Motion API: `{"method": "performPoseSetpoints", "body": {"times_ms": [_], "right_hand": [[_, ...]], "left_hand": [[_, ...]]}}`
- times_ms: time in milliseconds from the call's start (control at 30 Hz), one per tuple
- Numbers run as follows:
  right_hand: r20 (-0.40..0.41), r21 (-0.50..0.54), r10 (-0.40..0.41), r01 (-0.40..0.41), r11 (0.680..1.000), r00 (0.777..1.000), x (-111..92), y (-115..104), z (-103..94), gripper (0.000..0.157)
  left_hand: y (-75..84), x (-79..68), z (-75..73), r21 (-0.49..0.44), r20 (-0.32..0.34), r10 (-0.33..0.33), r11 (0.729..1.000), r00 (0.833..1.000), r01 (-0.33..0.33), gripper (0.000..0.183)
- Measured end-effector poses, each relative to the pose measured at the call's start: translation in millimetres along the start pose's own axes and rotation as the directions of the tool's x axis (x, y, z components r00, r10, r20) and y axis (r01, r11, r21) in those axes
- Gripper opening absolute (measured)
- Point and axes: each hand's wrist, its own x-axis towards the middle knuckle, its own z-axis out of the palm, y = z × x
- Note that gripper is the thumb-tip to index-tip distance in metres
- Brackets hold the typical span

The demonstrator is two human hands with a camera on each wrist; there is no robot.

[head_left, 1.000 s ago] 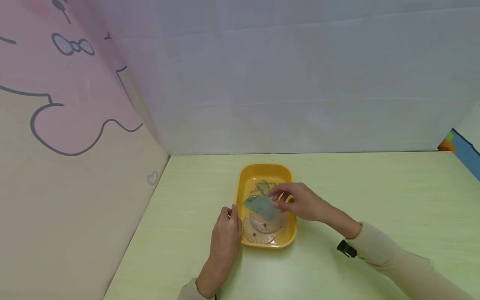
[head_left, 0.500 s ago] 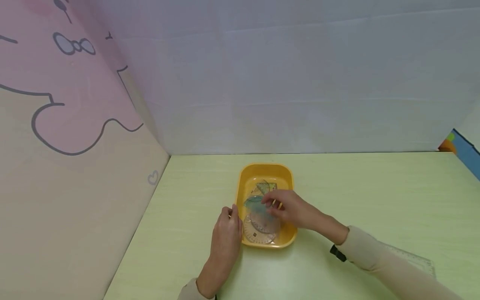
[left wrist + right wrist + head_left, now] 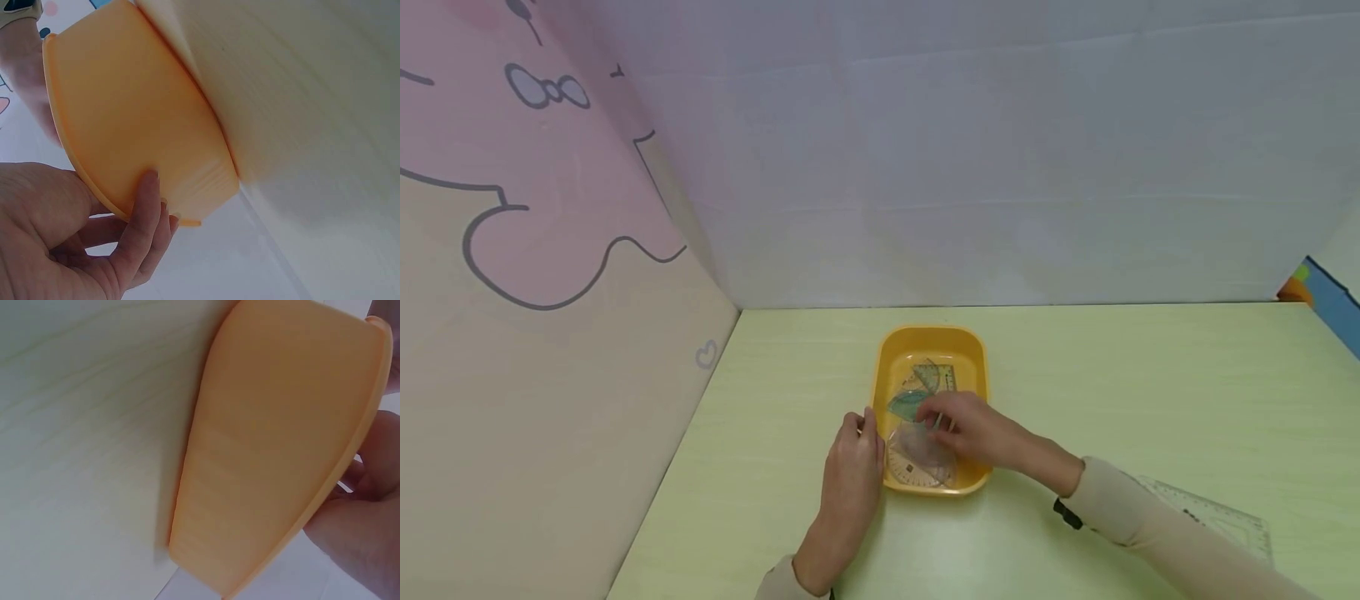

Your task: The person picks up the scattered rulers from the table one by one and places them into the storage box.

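Note:
A yellow plastic tray [image 3: 934, 337] stands on the table, holding several thin plastic drawing pieces. My left hand [image 3: 852, 475] grips its left rim; in the left wrist view the fingers [image 3: 145, 209] lie against the outer wall. Over the tray's right side reaches my right hand [image 3: 973, 429], bent fingertips pinching a blurred clear protractor [image 3: 925, 452]. That piece overlaps another clear protractor [image 3: 910, 473] at the near end. Beyond the fingertips lie a green piece [image 3: 904, 406] and a small set square [image 3: 950, 375]. In the right wrist view the tray wall hides most of the fingers.
A large clear set square [image 3: 1232, 521] lies on the light green table [image 3: 1112, 367], partly under the right sleeve. A white sheet [image 3: 985, 167] rises behind the table, and a wall with pink drawings [image 3: 565, 250] stands at the left.
My right hand has moved left and toward the near end of the tray with the clear piece. The moving sleeve uncovers more of the large set square. My left hand stays put.

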Motion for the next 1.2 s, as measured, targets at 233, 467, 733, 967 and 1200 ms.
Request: {"method": "performPoseSetpoints", "body": {"times_ms": [233,467,733,967,1200], "right_hand": [[0.015,-0.025,-0.005,0.005,1.0,1.0,0.7,-2.2,4.6,0.021],[0.052,-0.1,0.057,-0.052,0.994,0.997,2.5,-2.7,8.0,0.021],[0.059,-0.177,0.1,-0.088,0.98,0.993,1.0,-3.6,13.7,0.02],[0.059,-0.225,0.115,-0.099,0.969,0.992,0.6,-4.8,14.6,0.02],[0.064,-0.228,0.123,-0.105,0.968,0.99,0.0,-6.2,12.3,0.02]], "left_hand": [[0.0,-0.1,0.9,0.019,0.007,-0.003,1.0,1.0,0.003,0.033],[-0.7,-0.2,1.4,0.018,-0.009,0.007,1.0,1.0,-0.007,0.033],[-0.5,-1.1,1.5,0.017,0.013,0.001,1.0,1.0,-0.002,0.035],[0.2,-1.2,0.7,0.02,0.022,-0.001,1.0,1.0,0.001,0.036],[1.0,-1.3,-0.3,0.017,0.033,-0.015,1.0,0.999,0.014,0.036]]}}
